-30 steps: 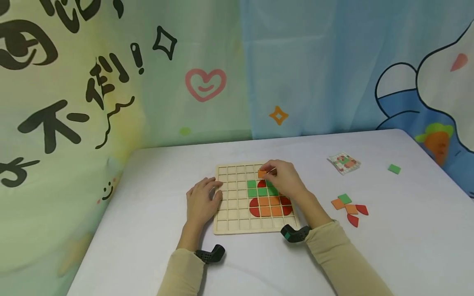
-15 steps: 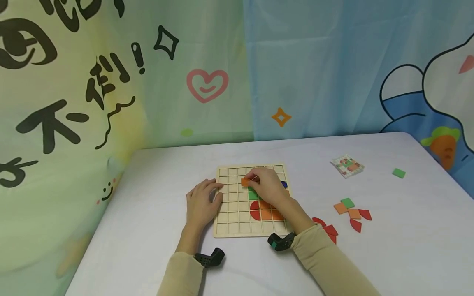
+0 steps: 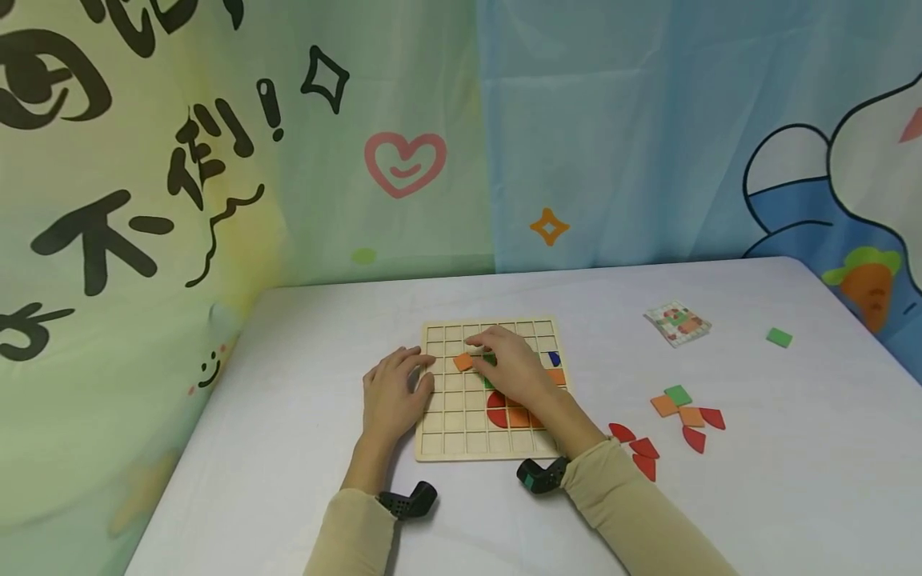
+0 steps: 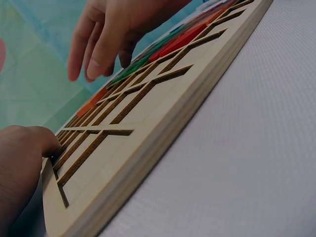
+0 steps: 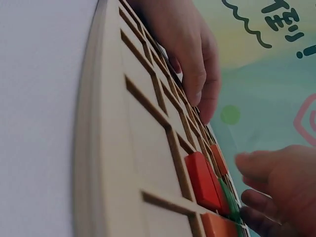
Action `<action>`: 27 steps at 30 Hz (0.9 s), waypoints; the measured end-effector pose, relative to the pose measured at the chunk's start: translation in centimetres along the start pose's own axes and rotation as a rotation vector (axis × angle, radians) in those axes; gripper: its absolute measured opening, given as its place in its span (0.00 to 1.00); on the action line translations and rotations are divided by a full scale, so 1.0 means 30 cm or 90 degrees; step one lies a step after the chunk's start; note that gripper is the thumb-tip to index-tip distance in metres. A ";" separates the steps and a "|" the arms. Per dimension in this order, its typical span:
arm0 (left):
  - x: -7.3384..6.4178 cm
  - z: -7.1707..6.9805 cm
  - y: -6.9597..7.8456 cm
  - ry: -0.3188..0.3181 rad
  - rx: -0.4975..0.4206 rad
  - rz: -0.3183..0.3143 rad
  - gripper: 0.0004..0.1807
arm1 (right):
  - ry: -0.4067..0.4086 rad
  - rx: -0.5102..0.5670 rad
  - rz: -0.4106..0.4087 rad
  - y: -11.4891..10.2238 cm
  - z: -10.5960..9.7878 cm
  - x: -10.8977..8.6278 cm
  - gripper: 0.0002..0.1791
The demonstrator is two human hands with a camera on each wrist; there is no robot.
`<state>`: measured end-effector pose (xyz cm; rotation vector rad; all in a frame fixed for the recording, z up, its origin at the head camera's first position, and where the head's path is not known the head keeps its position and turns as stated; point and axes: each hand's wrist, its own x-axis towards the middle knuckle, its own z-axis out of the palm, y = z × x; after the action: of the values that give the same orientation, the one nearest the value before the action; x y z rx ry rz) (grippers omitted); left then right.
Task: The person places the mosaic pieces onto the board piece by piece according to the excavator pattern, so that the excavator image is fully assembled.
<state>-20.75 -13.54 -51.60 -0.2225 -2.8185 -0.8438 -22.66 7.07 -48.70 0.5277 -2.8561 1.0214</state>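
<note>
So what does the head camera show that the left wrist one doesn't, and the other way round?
Only the head view shows the stack of picture cards, the lone green tile at far right, the loose red pieces on the table and the black wrist devices.

Only the left wrist view shows the layers in the board's side edge.

Both show the wooden board, the left hand at its edge, the right hand above it, and an orange tile on it.
</note>
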 end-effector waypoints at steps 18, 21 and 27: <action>0.004 -0.001 0.001 -0.010 0.005 0.000 0.15 | -0.043 -0.096 -0.035 0.010 0.026 0.010 0.21; 0.006 0.002 -0.001 -0.013 0.011 -0.001 0.15 | -0.040 -0.086 -0.017 0.016 0.030 0.013 0.20; 0.005 -0.001 -0.003 -0.013 0.011 -0.002 0.15 | -0.041 -0.058 0.007 0.019 0.034 0.017 0.17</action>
<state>-20.90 -13.61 -51.60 -0.2255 -2.8439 -0.8229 -23.27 6.69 -49.75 0.5487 -2.9472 0.8862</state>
